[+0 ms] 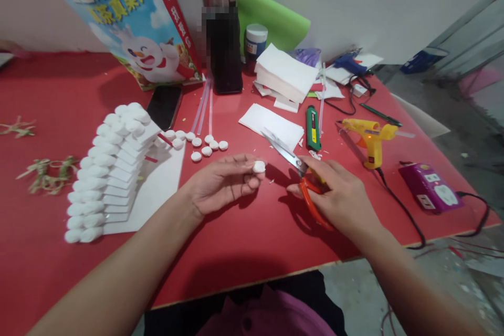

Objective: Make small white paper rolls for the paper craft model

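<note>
My left hand (226, 182) pinches a small round white piece (259, 167) between thumb and fingers, above the red table. To its right, my right hand (334, 191) grips orange-handled scissors (311, 202), whose blades are parted and point up and left, over the edge of a white paper stack (271, 125). Several loose white discs (207, 151) lie beyond my left hand. At the left, a fanned row of white cards with rounded white ends (104, 168) rests on a white sheet (157, 189).
A green cutter (313, 128), yellow glue gun (370, 139) and purple power box (430, 188) with black cables are on the right. Behind stand a printed bag (137, 26), dark bottle (222, 47), jar (255, 44) and papers (287, 73). The red table's (236, 278) front edge is near me.
</note>
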Tool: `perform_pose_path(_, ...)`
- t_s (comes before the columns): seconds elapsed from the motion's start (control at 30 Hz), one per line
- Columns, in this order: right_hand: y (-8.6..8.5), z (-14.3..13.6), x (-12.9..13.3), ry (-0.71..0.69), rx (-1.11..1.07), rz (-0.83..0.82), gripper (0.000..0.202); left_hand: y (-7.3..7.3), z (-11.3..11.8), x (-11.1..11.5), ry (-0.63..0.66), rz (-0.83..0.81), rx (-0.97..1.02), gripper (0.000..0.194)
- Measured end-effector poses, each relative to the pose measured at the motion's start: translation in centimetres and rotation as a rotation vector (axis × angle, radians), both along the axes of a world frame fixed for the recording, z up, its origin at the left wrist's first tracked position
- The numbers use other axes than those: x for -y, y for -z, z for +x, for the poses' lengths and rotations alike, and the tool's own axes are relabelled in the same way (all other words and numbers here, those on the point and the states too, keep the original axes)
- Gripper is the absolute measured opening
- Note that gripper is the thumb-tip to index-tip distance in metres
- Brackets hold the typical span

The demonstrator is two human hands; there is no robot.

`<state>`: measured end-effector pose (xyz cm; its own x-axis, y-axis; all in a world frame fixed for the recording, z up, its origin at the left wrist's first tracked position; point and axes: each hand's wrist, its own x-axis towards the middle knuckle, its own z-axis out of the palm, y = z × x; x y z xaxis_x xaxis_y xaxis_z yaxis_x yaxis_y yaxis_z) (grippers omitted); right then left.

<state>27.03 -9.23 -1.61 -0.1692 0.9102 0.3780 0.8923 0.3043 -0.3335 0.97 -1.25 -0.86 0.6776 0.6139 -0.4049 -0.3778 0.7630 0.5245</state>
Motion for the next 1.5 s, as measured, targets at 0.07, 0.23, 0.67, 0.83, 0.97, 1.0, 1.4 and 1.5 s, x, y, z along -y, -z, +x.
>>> perform_pose_path(0.07,-0.3,0.7,0.0,0.042,0.062,-0.054,0.052,-0.1,0.0,0.1,-0.018,0.004,0.013,0.015)
perform_pose_path(0.23,-0.5,2.6,0.2,0.075,0.288,-0.121,0.044,0.1,-0.1,0.1,-0.051,0.066,0.011,0.020)
perform_pose_path(0.67,-1.4,6.1,-1.3,-0.092,0.366,-0.276,0.050,-0.5,0.2,0.6,-0.068,0.223,-0.128,0.029)
perform_pose_path(0.83,-3.9,3.5,-2.1,-0.110,0.307,-0.202,0.033,-0.9,0.7,1.2,-0.112,0.439,-0.283,0.023)
perform_pose_path(0.97,-6.9,-1.3,-4.4,-0.138,-0.056,-0.195,0.028,-1.1,0.8,1.2,-0.233,0.765,-0.439,0.015)
perform_pose_path(1.0,-7.3,-2.4,-5.1,-0.154,-0.155,-0.256,0.025,-1.2,0.8,1.2,-0.266,0.856,-0.490,0.015)
perform_pose_path(1.4,-1.9,-5.1,-8.2,-0.382,-1.256,-1.260,0.048,-1.3,0.3,0.8,-0.347,1.215,-0.798,0.011)
perform_pose_path(1.5,-1.6,-5.2,-8.2,-0.368,-1.325,-1.286,0.042,-1.2,0.3,0.7,-0.352,1.197,-0.813,0.012)
